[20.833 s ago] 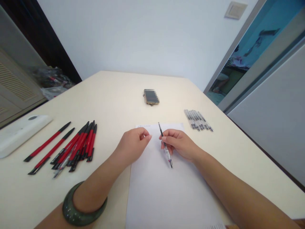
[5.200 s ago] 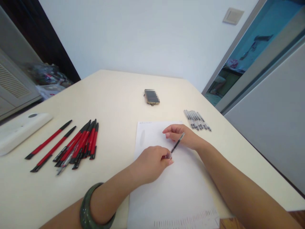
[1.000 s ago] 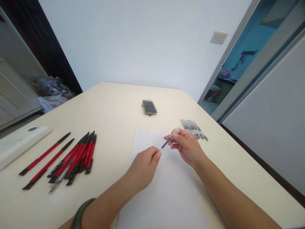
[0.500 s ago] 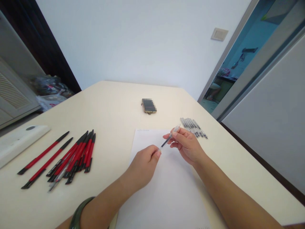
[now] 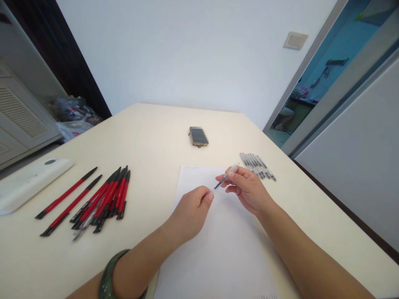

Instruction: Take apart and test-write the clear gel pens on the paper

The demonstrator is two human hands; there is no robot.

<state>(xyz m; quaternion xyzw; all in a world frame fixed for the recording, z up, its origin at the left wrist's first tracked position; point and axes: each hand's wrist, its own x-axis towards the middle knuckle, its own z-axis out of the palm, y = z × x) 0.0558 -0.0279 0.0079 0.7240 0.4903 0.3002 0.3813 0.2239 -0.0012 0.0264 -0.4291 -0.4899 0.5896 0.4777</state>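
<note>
Both hands hold one clear-barrelled pen (image 5: 225,178) slantwise above a sheet of white paper (image 5: 218,253). My left hand (image 5: 193,211) is closed, its thumb and curled fingers pinching the pen's lower end, which they hide. My right hand (image 5: 246,187) grips the pale upper part between thumb and fingers. Between the hands a short dark length shows through the barrel. Just beyond my right hand, several similar clear pens (image 5: 258,167) lie side by side on the table. A loose pile of red and black pens (image 5: 104,199) lies to the left, with a clear pen among them.
On the cream table (image 5: 149,137), a small dark case-like object (image 5: 198,136), partly pixelated, lies beyond the paper. A long white object (image 5: 34,185) rests at the left edge. The white wall (image 5: 187,54) stands behind the table; a doorway opens at right.
The whole view has shifted slightly, so things appear a little further right. Both hands keep their grip on the pen, with little other visible movement.
</note>
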